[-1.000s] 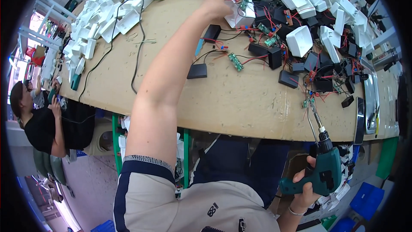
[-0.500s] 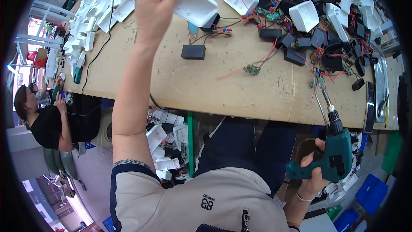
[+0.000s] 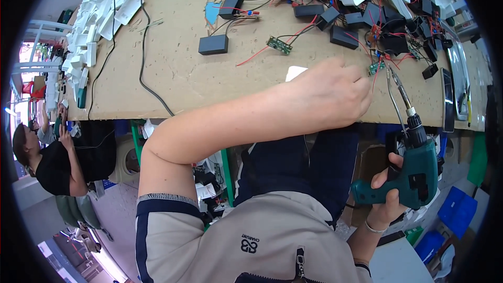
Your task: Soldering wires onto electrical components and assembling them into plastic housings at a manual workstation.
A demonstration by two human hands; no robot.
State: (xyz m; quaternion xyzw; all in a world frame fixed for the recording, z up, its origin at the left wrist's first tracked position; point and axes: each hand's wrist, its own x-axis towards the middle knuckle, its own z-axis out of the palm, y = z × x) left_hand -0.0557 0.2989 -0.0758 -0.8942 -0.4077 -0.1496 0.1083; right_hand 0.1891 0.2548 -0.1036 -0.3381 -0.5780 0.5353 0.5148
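My right hand (image 3: pixel 385 202) grips the handle of a green soldering gun (image 3: pixel 414 170). Its long metal tip and thin side tube point up to the table's edge, close to a small green circuit board (image 3: pixel 375 68) with red wires. My left arm crosses over the table's front, and my left hand (image 3: pixel 343 91) is curled just left of that tip, back of the hand up. Its fingertips are hidden. A corner of a white plastic shell (image 3: pixel 296 73) shows behind my left wrist; whether the hand holds it I cannot tell.
A heap of black boxes, boards and wires (image 3: pixel 390 26) covers the table's right side. White shells (image 3: pixel 105 15) pile up at the left. Black boxes (image 3: pixel 213 45) with wires lie mid-table, beside a loose board (image 3: pixel 279 45). A black cable (image 3: pixel 141 47) runs down. Another person (image 3: pixel 57 160) works at far left.
My left hand has swung from the upper left, where it held a white shell, right and down to near the soldering gun's tip. The soldering gun has barely shifted. The view has moved slightly.
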